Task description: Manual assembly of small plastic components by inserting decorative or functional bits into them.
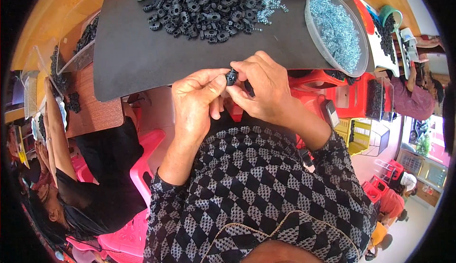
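Observation:
Just off the near edge of the dark table mat (137, 59), a small black plastic cord lock (231, 77) is pinched between my hands. My left hand (194, 102) is closed on it, thumb and forefinger against its left side. From the right, the fingertips of my right hand (266, 88) press on its top and side. Part of the piece is covered by the fingers. Beyond my hands lies a heap of similar black plastic pieces (209, 11), with a little group of loose metal springs (270, 7) at its right edge.
A round clear tub (311, 18) full of springs stands at the mat's right. Clear bins (78, 59) of black parts are at the left. A co-worker (95, 196) sits on a pink chair (147, 158) to my left. Red stools (351, 94) and a yellow crate (358, 137) stand right.

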`<act>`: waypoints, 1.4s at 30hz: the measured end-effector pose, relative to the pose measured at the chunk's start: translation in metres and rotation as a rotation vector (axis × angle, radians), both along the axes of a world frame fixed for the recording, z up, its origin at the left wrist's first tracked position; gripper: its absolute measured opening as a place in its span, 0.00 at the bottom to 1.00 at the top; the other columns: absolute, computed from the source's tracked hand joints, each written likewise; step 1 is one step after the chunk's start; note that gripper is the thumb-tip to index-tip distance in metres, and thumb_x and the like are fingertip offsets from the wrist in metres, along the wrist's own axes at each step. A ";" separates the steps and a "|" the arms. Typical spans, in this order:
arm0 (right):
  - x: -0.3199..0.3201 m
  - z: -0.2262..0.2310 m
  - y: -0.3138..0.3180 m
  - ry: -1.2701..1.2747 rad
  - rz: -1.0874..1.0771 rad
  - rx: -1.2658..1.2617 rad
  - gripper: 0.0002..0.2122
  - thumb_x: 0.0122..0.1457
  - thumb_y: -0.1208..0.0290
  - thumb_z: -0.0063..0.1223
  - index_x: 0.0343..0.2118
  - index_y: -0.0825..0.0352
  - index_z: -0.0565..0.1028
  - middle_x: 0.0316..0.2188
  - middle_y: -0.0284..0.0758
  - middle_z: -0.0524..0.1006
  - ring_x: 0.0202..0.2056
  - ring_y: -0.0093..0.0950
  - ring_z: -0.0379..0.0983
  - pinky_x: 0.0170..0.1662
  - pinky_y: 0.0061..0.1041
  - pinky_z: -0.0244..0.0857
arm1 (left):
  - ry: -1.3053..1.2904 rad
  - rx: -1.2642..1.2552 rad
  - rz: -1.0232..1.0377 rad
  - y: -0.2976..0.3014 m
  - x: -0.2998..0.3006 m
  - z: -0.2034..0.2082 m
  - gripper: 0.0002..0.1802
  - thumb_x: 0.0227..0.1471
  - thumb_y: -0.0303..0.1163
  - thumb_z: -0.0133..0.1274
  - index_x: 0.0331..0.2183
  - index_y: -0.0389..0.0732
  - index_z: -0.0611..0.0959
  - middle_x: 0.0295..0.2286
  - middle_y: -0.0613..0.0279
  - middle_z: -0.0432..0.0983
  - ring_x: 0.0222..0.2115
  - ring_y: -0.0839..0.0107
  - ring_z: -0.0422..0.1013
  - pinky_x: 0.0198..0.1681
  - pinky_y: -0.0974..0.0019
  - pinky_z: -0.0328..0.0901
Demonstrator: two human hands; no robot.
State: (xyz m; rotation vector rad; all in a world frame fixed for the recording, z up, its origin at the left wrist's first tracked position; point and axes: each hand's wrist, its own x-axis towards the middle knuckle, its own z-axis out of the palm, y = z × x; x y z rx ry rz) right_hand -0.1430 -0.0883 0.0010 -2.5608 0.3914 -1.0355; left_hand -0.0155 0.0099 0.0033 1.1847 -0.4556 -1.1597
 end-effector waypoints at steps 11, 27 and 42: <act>0.003 0.003 -0.002 -0.065 0.039 0.027 0.17 0.33 0.83 0.59 0.32 0.70 0.71 0.16 0.32 0.67 0.18 0.30 0.65 0.19 0.27 0.58 | 0.002 -0.082 0.037 -0.001 -0.007 -0.002 0.09 0.51 0.27 0.55 0.31 0.29 0.81 0.19 0.62 0.75 0.10 0.82 0.61 0.11 0.80 0.52; -0.030 0.104 -0.124 -0.088 -0.492 -0.258 0.12 0.45 0.76 0.54 0.35 0.69 0.75 0.23 0.39 0.72 0.26 0.34 0.70 0.31 0.31 0.64 | -1.764 -0.187 0.284 -0.050 0.012 -0.009 0.16 0.35 0.28 0.63 0.33 0.43 0.81 0.21 0.63 0.69 0.21 0.65 0.66 0.26 0.63 0.61; -0.017 0.125 -0.238 0.231 -0.663 -0.467 0.08 0.44 0.74 0.46 0.25 0.73 0.72 0.25 0.53 0.73 0.30 0.48 0.70 0.35 0.46 0.62 | -1.695 -0.244 0.298 -0.048 0.017 -0.010 0.08 0.42 0.22 0.59 0.29 0.39 0.79 0.21 0.61 0.72 0.20 0.67 0.68 0.25 0.67 0.63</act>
